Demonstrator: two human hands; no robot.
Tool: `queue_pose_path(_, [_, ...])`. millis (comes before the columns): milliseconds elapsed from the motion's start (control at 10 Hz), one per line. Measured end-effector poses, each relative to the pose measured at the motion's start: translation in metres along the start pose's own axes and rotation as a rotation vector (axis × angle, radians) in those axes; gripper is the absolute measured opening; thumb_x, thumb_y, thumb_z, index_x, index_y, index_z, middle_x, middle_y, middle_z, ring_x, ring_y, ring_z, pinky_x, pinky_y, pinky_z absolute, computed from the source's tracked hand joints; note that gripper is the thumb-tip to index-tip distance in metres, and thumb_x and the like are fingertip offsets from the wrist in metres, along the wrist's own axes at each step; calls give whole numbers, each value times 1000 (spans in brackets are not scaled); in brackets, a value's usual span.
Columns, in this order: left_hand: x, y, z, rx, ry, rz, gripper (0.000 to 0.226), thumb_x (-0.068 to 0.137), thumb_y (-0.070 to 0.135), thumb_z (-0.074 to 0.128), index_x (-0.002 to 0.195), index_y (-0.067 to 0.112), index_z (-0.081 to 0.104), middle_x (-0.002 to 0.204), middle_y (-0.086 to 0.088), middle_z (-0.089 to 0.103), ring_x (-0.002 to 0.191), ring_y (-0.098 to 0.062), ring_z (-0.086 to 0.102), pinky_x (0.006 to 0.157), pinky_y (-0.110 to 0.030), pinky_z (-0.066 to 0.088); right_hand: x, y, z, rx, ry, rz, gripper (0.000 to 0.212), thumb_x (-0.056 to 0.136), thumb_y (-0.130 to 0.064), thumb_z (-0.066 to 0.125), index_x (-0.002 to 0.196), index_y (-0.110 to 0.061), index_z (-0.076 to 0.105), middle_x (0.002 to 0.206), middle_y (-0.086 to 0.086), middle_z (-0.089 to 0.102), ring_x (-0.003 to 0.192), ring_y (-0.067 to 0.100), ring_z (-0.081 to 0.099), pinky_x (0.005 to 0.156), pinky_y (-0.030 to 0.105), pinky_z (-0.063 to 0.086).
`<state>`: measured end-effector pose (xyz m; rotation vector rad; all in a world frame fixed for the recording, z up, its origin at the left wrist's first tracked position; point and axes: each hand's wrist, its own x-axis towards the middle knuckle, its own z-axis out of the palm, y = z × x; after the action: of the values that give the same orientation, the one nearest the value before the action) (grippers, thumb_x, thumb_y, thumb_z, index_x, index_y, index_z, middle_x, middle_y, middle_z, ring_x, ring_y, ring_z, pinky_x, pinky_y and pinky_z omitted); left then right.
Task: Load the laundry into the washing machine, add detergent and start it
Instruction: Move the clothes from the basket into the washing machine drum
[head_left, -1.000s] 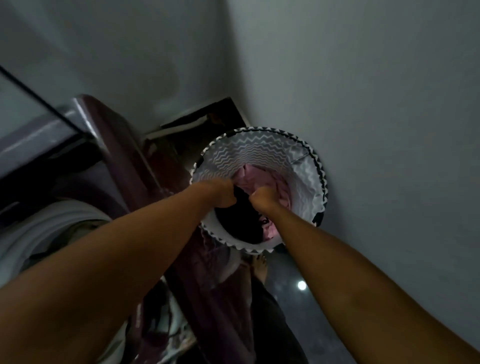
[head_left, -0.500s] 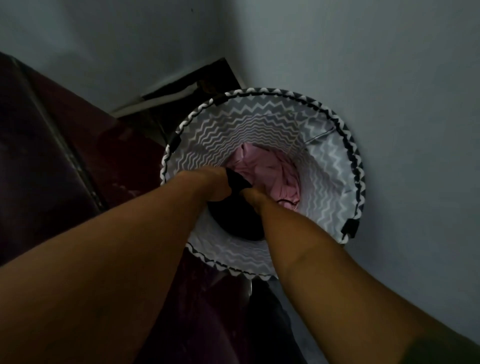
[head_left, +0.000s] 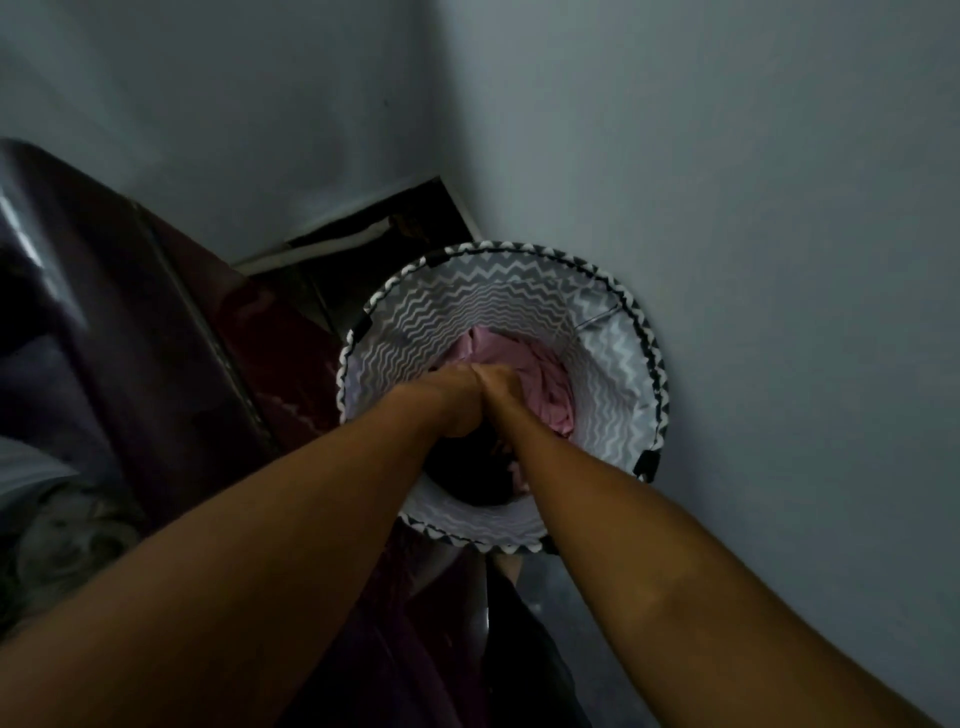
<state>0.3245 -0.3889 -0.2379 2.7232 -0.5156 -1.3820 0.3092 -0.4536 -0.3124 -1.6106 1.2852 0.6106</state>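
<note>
Both hands reach down into the zigzag-patterned laundry basket (head_left: 613, 374) standing against the wall. The left hand (head_left: 457, 400) and right hand (head_left: 501, 382) press together over the pink garment (head_left: 545, 384) and dark clothing (head_left: 467, 478); their fingers are hidden, so the grip cannot be told.

Both forearms are showing bare to the frame edge; left hand (head_left: 457, 400) and right hand (head_left: 501, 382) are wearing nothing.

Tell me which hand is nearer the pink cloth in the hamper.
Right. The right hand lies against the pink cloth; the left hand sits just beyond it, over the dark clothes.
</note>
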Motion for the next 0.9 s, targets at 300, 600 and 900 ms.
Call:
queue_pose_path(300, [-71, 5, -26, -625, 399, -152, 70, 75, 21, 75, 137, 18, 43, 137, -16, 39, 126, -34, 44, 103, -37, 40, -98, -30, -74, 651, -257, -141, 17, 73, -12, 42, 56, -16, 40, 61, 5, 47, 54, 23, 45, 53, 28, 37])
queue_pose_path(600, [-166, -4, -48, -1608, -78, -105, 62, 79, 41, 78, 128, 10, 55, 123, -10, 63, 113, -36, 60, 89, -52, 54, -189, -44, -102, 896, -358, -94, 31, 86, -30, 44, 76, -8, 64, 76, 13, 64, 73, 32, 60, 70, 37, 52])
queue_pose_path(900, [-239, -1, -79, -1593, 561, 43, 35, 69, 11, 82, 102, 10, 69, 96, -11, 73, 86, -30, 72, 76, -46, 61, -230, -20, -124, 401, -293, -457, 32, 88, -12, 48, 112, -14, 69, 98, 20, 70, 86, 38, 68, 74, 39, 48])
